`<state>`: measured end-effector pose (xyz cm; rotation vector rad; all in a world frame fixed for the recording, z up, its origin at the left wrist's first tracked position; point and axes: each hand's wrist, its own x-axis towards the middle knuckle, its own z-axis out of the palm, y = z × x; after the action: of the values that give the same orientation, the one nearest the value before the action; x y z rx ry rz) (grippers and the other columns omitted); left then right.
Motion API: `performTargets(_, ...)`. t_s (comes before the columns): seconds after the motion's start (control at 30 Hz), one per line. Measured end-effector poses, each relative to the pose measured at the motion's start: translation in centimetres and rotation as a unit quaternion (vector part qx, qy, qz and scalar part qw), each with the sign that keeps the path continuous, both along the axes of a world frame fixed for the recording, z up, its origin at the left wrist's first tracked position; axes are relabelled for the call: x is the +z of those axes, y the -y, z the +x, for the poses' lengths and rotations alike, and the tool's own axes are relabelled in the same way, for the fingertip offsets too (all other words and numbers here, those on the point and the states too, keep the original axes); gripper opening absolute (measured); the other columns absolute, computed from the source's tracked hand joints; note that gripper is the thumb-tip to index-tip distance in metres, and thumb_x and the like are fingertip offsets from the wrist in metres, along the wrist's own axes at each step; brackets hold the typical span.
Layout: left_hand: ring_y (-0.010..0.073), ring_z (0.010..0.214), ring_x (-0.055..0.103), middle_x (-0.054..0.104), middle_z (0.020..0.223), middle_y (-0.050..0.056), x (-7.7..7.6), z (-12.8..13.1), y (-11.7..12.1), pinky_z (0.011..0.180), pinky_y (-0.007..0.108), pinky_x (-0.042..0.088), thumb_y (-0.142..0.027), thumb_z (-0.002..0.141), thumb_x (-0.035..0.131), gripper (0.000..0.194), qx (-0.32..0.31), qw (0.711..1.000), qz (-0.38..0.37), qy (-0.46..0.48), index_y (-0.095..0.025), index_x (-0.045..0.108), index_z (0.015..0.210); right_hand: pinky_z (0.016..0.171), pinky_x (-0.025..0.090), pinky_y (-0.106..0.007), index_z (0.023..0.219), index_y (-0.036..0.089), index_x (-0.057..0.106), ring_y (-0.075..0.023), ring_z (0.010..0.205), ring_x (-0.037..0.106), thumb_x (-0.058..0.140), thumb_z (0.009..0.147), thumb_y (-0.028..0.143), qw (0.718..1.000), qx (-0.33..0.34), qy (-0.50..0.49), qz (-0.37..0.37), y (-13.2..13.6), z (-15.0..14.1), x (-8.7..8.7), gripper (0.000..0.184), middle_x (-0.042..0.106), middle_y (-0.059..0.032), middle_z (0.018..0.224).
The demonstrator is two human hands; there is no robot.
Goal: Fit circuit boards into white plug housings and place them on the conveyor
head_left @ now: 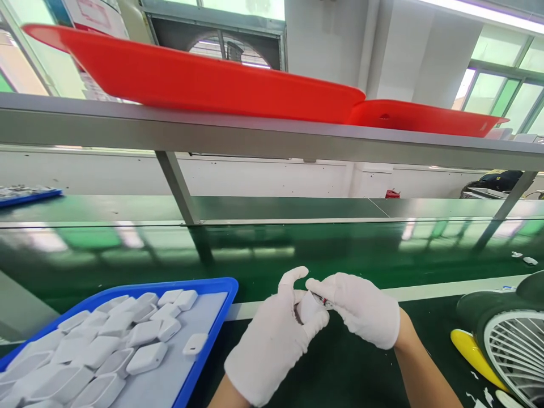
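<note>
Both of my hands wear white gloves and meet over the dark green worktop. My left hand is closed around a small white plastic housing, which its fingers partly cover. Close against it, my right hand pinches a small part with dark and reddish spots at the housing's edge. What that part is, I cannot make out. Left of my hands lies a blue-rimmed tray holding a heap of similar white plastic housings. One small white piece lies apart from the heap.
A green conveyor belt runs across behind my hands. Above it, a metal shelf carries red trays. At right stand a fan and a yellow object, with white scraps nearby. Another blue tray sits far left.
</note>
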<state>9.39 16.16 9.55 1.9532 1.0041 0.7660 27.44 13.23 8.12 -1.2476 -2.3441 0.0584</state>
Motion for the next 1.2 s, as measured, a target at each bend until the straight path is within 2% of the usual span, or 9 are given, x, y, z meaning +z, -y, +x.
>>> performTargets(0.1,0.0147,0.051,0.047,0.039,0.050,-0.011,0.6,0.2,0.0,0.105,0.042,0.029,-0.028,0.073,0.053,0.014,-0.004,1.000,-0.008,-0.011,-0.026,0.040,0.069,0.066,0.044,-0.025,0.127,0.026,0.047,-0.0141,0.073,0.051,0.046,0.080,0.001,1.000,0.005,0.020,-0.001,-0.3,0.1,0.2,0.052,0.058,-0.0009,0.085)
performTargets(0.17,0.0159,0.054,0.049,0.041,0.051,-0.011,0.8,0.3,0.0,0.101,0.040,0.034,-0.031,0.073,0.052,0.016,0.002,0.999,-0.029,-0.018,-0.025,0.042,0.084,0.066,0.043,-0.026,0.129,0.025,0.044,-0.0141,0.074,0.051,0.047,0.081,0.002,0.999,0.002,0.032,0.002,-0.4,0.1,0.3,0.054,0.058,-0.0015,0.087)
performTargets(0.33,0.0194,0.062,0.055,0.051,0.057,-0.009,0.5,0.3,0.0,0.082,0.036,0.046,-0.041,0.075,0.052,0.055,0.004,0.998,-0.060,-0.026,-0.017,0.031,0.120,0.060,0.040,-0.025,0.130,0.023,0.044,-0.0155,0.074,0.050,0.052,0.074,0.000,0.996,-0.028,0.086,0.029,-0.9,0.1,0.2,0.061,0.059,-0.0031,0.091)
performTargets(0.53,0.0204,0.064,0.059,0.054,0.058,-0.007,-0.7,0.4,0.3,0.070,0.031,0.047,-0.037,0.079,0.052,0.063,0.027,0.994,-0.092,-0.043,-0.012,0.026,0.130,0.056,0.035,-0.025,0.125,0.020,0.050,-0.0146,0.067,0.046,0.051,0.077,0.001,0.989,-0.043,0.138,0.015,-1.0,-0.1,-0.2,0.051,0.057,-0.0027,0.082)
performTargets(0.63,0.0189,0.065,0.062,0.062,0.067,-0.003,-2.6,-0.1,1.1,0.067,0.029,0.048,-0.031,0.081,0.049,0.056,0.014,0.994,-0.056,-0.095,-0.011,0.031,0.130,0.057,0.036,-0.025,0.125,0.021,0.048,-0.0143,0.069,0.048,0.045,0.084,0.004,0.991,-0.027,0.127,-0.032,0.3,-0.3,-2.0,0.044,0.057,-0.0020,0.083)
performTargets(0.77,0.0239,0.089,0.062,0.067,0.093,0.006,-6.6,-1.2,3.9,0.080,0.036,0.047,-0.019,0.080,0.052,0.034,-0.012,0.984,-0.014,-0.179,-0.019,0.055,0.113,0.052,0.035,-0.025,0.122,0.020,0.046,-0.0148,0.066,0.053,0.037,0.096,0.024,0.975,-0.046,0.183,-0.114,4.3,-1.7,-6.5,0.027,0.061,-0.0032,0.086)
performTargets(0.93,0.0280,0.089,0.063,0.066,0.100,0.011,-12.2,-3.4,8.8,0.079,0.043,0.049,-0.017,0.085,0.046,0.025,-0.076,0.964,0.047,-0.252,-0.016,0.061,0.106,0.044,0.023,-0.030,0.090,0.017,0.056,-0.0199,0.064,0.055,0.055,0.080,0.017,0.947,-0.065,0.276,-0.150,10.4,-4.0,-11.4,0.011,0.061,-0.0058,0.078)
performTargets(1.07,0.0265,0.079,0.066,0.068,0.097,0.013,-15.2,-5.5,11.2,0.067,0.038,0.054,-0.022,0.088,0.044,0.032,-0.186,0.903,0.273,-0.274,-0.012,0.053,0.117,0.042,0.020,-0.030,0.093,0.020,0.053,-0.0178,0.065,0.053,0.059,0.076,0.021,0.949,0.018,0.287,-0.129,13.0,-4.3,-12.7,0.019,0.061,-0.0030,0.084)
performTargets(1.2,0.0222,0.065,0.064,0.068,0.086,0.009,-15.5,-6.5,11.8,0.057,0.032,0.052,-0.022,0.089,0.042,0.027,-0.182,0.882,0.358,-0.246,-0.012,0.049,0.114,0.040,0.017,-0.029,0.089,0.020,0.052,-0.0168,0.061,0.050,0.057,0.076,0.022,0.947,0.048,0.293,-0.119,13.5,-4.0,-12.9,0.014,0.058,-0.0020,0.076)
